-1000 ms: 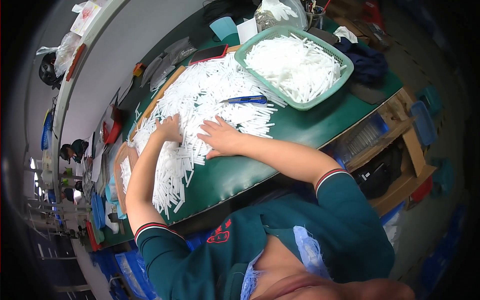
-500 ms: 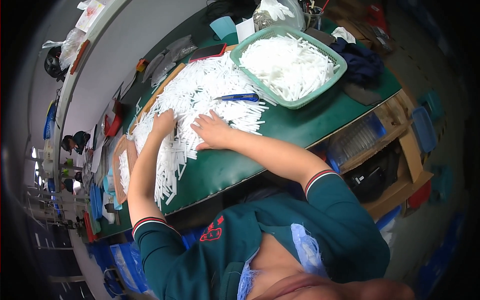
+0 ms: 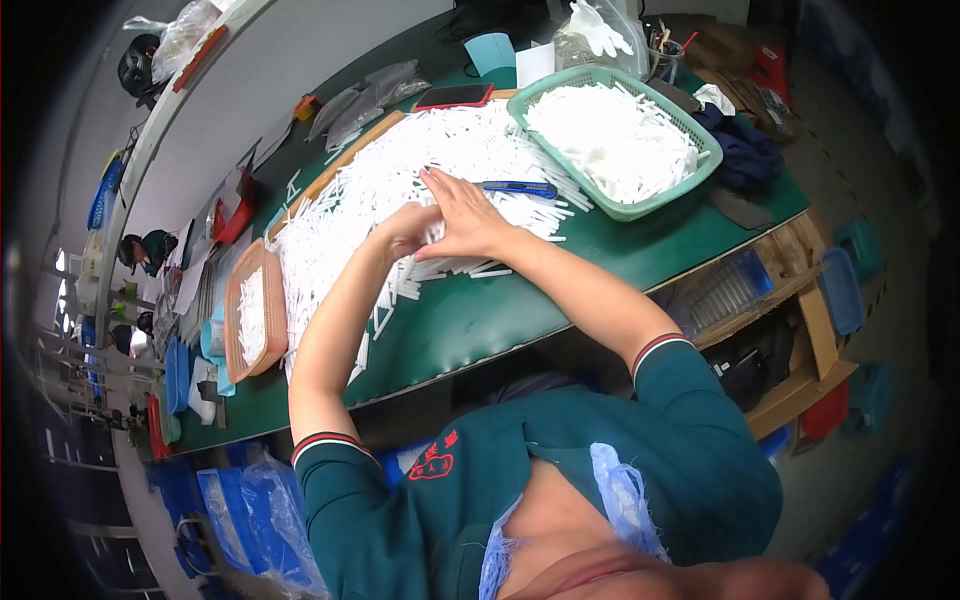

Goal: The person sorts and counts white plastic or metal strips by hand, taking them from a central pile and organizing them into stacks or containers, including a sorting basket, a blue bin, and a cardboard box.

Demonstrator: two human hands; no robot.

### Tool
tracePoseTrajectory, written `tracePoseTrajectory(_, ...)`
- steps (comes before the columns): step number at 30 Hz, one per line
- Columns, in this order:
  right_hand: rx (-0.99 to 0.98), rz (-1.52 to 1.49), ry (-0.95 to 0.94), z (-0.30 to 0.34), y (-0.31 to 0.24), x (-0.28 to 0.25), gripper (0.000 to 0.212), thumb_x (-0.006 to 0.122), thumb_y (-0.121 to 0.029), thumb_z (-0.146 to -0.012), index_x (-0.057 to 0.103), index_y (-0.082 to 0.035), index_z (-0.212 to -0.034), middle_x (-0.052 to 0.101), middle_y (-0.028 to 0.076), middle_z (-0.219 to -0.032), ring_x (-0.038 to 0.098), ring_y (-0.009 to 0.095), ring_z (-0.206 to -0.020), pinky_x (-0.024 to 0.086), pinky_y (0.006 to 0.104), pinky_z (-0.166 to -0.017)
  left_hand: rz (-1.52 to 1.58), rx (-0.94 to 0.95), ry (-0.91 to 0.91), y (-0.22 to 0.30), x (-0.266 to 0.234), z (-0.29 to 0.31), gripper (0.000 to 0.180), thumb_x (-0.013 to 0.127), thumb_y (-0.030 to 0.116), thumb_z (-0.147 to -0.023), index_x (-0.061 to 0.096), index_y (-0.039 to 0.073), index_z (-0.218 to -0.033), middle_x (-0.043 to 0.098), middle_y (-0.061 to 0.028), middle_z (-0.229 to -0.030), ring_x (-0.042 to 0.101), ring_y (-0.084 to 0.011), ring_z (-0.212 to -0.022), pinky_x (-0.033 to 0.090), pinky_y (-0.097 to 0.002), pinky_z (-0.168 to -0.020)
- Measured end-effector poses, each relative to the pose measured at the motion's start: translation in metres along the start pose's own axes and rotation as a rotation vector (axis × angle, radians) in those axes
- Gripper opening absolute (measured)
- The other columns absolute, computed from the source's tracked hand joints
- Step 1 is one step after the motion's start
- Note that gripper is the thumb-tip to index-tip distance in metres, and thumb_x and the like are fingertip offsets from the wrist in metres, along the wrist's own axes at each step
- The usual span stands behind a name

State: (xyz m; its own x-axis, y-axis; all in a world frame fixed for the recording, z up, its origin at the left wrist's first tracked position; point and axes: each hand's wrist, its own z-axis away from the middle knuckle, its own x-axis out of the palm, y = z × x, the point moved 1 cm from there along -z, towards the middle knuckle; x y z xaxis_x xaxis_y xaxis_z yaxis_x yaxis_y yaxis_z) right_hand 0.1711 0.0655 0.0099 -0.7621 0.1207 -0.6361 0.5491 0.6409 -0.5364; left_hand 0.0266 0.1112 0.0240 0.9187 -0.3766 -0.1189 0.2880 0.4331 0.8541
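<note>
Some white sticks (image 3: 435, 232): in the curled left grip (image 3: 408, 227), apparently steadied by the wide right grip (image 3: 470, 217)
Wooden strip (image 3: 350, 159): far left, edging the pile (image 3: 375, 185), likely containing it

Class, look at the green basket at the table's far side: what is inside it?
The green basket holds heaped white sticks. They cover its bottom, so whatever lies beneath cannot be seen.

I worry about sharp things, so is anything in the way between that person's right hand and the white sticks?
Nothing visible stands between the right hand and the white sticks around it. The blue cutter knife lies on the sticks just to the hand's right: close by, but not in between.
</note>
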Motion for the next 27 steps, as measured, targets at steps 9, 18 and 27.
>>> tracePoseTrajectory(9, -0.212, -0.155, -0.021, 0.001, -0.006, 0.003, 0.080, 0.073, -0.040, -0.063, 0.040, -0.003, -0.126, 0.048, 0.020, -0.118, 0.046, 0.033, -0.109, 0.037, 0.0382, -0.093, 0.080, 0.078, -0.080, -0.005, 0.005, 0.038, 0.030, 0.057, 0.012, -0.081, 0.051, -0.009, -0.100, 0.057, -0.0117, -0.084, 0.059, -0.0159, -0.066, 0.049, -0.0259, -0.048)
tracePoseTrajectory(18, -0.333, -0.124, -0.073, 0.004, -0.022, 0.002, 0.087, 0.076, -0.033, -0.062, 0.033, 0.000, -0.130, 0.046, 0.018, -0.122, 0.046, 0.032, -0.111, 0.042, 0.0357, -0.088, 0.533, -0.004, -0.273, -0.031, -0.002, 0.056, 0.019, 0.056, 0.008, -0.083, 0.052, -0.003, -0.099, 0.060, -0.0136, -0.086, 0.062, -0.0197, -0.073, 0.054, -0.0277, -0.058)
tracePoseTrajectory(27, 0.261, -0.915, -0.308, 0.008, -0.008, -0.004, 0.055, 0.058, -0.013, -0.084, 0.035, -0.004, -0.133, 0.047, 0.009, -0.125, 0.052, 0.010, -0.090, 0.044, 0.0243, -0.080, 1.148, 0.117, -0.373, -0.050, 0.006, 0.077, 0.039, 0.047, 0.007, -0.088, 0.034, -0.005, -0.123, 0.045, -0.0220, -0.120, 0.051, -0.0307, -0.108, 0.045, -0.0451, -0.094)
